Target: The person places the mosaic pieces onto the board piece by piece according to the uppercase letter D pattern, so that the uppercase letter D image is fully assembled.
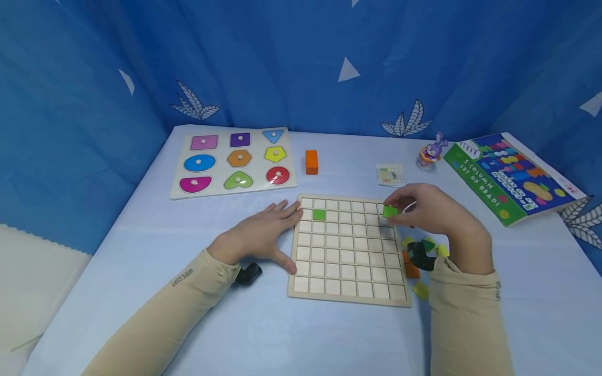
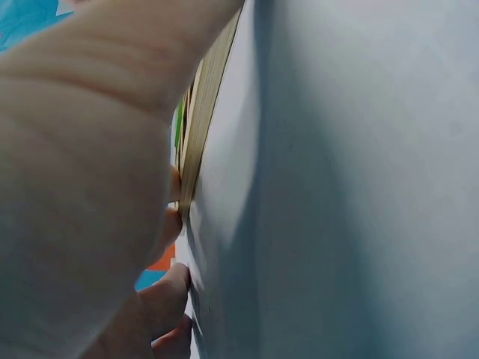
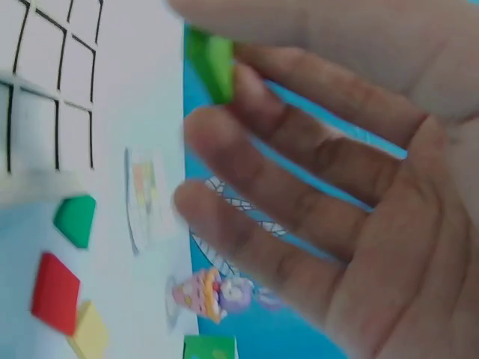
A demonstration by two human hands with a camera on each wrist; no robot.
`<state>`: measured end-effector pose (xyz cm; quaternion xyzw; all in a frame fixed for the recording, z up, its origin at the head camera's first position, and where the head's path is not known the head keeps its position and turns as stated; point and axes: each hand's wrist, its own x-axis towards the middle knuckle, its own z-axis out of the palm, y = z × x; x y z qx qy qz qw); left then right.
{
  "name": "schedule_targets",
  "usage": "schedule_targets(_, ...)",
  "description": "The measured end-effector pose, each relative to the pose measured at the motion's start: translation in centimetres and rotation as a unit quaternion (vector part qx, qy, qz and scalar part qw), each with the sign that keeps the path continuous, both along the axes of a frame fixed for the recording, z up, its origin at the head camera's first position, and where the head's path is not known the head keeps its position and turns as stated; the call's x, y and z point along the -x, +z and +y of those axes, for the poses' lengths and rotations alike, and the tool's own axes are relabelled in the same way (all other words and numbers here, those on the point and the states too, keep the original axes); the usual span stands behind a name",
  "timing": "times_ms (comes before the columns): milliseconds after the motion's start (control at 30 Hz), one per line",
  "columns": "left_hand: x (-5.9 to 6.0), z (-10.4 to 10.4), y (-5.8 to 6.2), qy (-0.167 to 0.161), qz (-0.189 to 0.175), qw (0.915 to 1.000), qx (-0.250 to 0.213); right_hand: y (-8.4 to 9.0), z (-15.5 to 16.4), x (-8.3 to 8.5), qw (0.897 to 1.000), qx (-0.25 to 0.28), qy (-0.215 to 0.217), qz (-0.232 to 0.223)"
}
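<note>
A wooden grid board [image 1: 348,299] with rows of white square cells lies on the table. One green square tile [image 1: 319,214] sits in a cell near its upper left. My left hand [image 1: 258,232] rests at the board's left edge, fingers spread, thumb and fingertips on the rim. Above the board's upper right corner, my right hand [image 1: 425,209] pinches another green square tile [image 3: 213,63] between thumb and fingers; its other fingers are loosely bent in the right wrist view.
Loose yellow, green and orange-red pieces [image 1: 420,290] lie right of the board. Behind stand a shape puzzle [image 1: 211,193], an orange block [image 1: 311,162], a small pattern card [image 1: 390,175], a purple rabbit toy [image 1: 431,151] and a colourful box [image 1: 514,177].
</note>
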<state>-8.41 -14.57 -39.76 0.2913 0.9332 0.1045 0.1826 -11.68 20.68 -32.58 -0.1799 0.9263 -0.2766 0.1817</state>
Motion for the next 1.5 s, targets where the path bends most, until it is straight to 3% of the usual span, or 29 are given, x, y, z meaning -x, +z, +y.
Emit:
schedule_targets(333,0.1,0.5,0.1,-0.01,-0.003,0.9999,-0.003,-1.5,-4.3,0.4,0.997,0.015,0.031,0.065)
schedule_targets(700,0.0,0.6,0.4,-0.011,0.0,0.9999,0.002,-3.5,-8.3,0.4,0.995,0.009,0.041,0.091)
schedule_targets(1033,-0.1,0.5,0.5,-0.003,-0.003,0.9999,0.014,-4.7,-9.9,0.2,0.997,-0.056,0.031,0.038)
schedule_targets(1267,-0.1,0.3,0.4,-0.001,0.001,0.9999,0.012,-4.6,-10.2,0.0,0.995,-0.041,0.064,0.061)
schedule_targets(1500,-0.2,0.1,0.4,0.0,0.003,1.0,0.004,-4.7,-10.6,0.1,0.996,-0.053,0.034,0.06)
